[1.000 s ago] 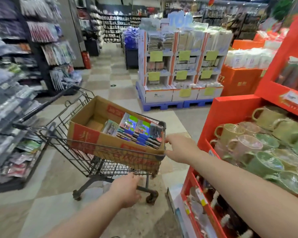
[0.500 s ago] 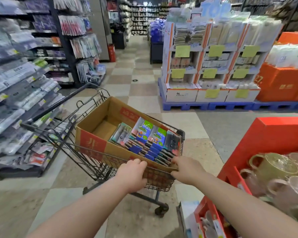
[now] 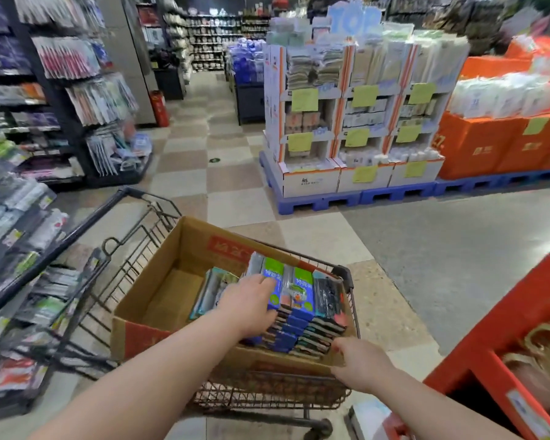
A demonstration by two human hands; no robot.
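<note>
Far L of the L hand: shop racks point(image 3: 16, 223) hung w/ bagged goods, too blurred to ID. Nearer in, a black wire cart point(image 3: 86, 223), its push bar slanting up-left, away from both hands. In it sits a brown carton point(image 3: 154, 281), top open, red print on the walls. Its L half shows bare cardboard floor. Just L of the L hand, a few flat teal-edged pkgs point(image 3: 208, 290) stand on edge in the carton.

L hand point(image 3: 251, 308) reaches in from the near side, palm down. Its fingers are nearly straight and laid on the top pack of the pack stack point(image 3: 299, 290). The thumb is hidden, so no pinch shows.

The stack fills the carton's R half, under and R of that hand. It's flat blister-card pkgs piled in overlapping rows. Top ones are blue w/ a green header strip, and the white lettering is too small to read. One has a clear bubble w/ sth orange-pink inside. The R-most row is dark grey/black pkgs point(image 3: 327, 293).

R hand point(image 3: 361, 365) sits near-R of the stack. Its fingers are curled over the carton's near rim by the R corner, gripping it.

Well beyond the R hand: a white display stand point(image 3: 356, 128) w/ yellow-green tags on blue pallets point(image 3: 315, 203), then orange boxes point(image 3: 489, 144). Close R of the R hand, a red bin point(image 3: 505, 328).
</note>
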